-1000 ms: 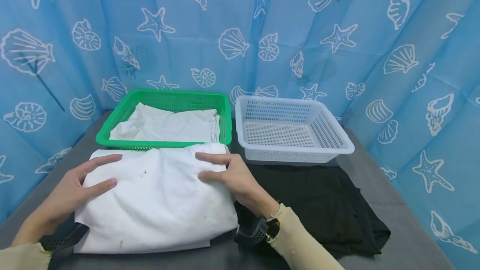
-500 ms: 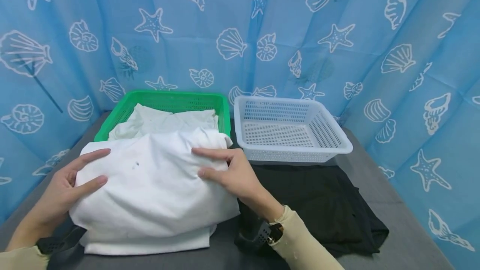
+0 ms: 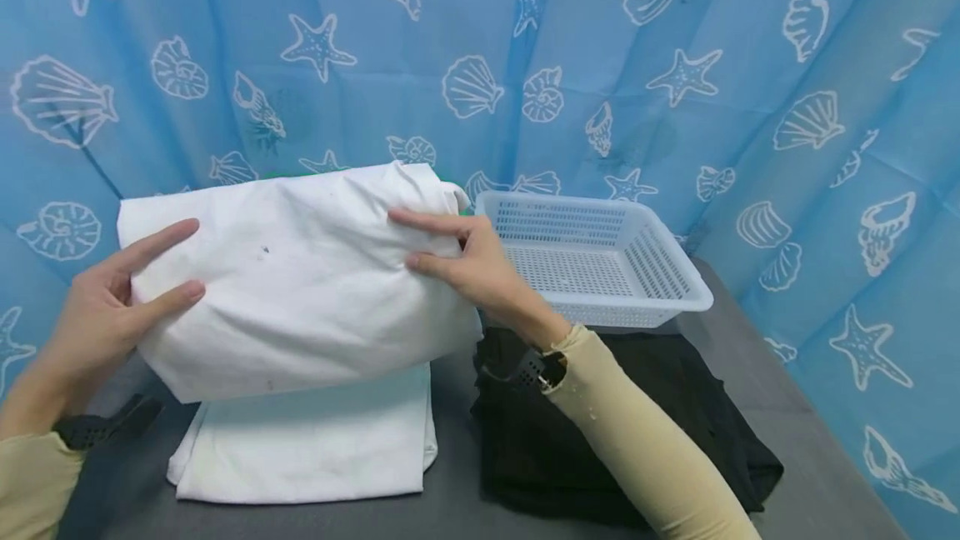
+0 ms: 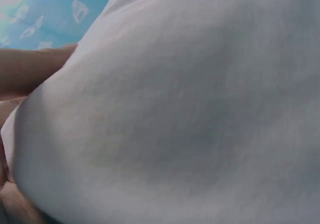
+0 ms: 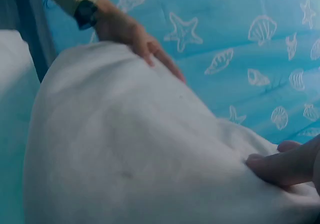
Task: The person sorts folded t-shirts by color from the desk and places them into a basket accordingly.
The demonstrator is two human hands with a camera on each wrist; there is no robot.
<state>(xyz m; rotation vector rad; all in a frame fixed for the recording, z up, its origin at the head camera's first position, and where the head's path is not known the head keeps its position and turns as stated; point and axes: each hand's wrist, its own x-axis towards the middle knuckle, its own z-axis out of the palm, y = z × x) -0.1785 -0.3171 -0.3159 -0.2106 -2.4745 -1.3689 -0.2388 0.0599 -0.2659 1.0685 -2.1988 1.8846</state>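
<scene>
A folded white cloth hangs raised and tilted between both hands in the head view. My left hand grips its left side, thumb and fingers spread along the edge. At the right side, my right hand pinches the fabric, with small creases around the thumb. Beneath it a second folded white cloth lies flat on the grey surface. The raised cloth fills most of the left wrist view and hides part of the left hand. In the right wrist view, the right thumb presses into the cloth.
Behind the raised cloth, a green basket is hidden except for slivers of its rim. A white basket stands at the back right. Folded black cloth lies in front of it, partly under the right forearm. A blue shell-patterned curtain hangs behind.
Both hands have lifted the folded white cloth upward and away from me, off the cloth beneath, which is now uncovered. It now covers the view of the green basket, which was visible before.
</scene>
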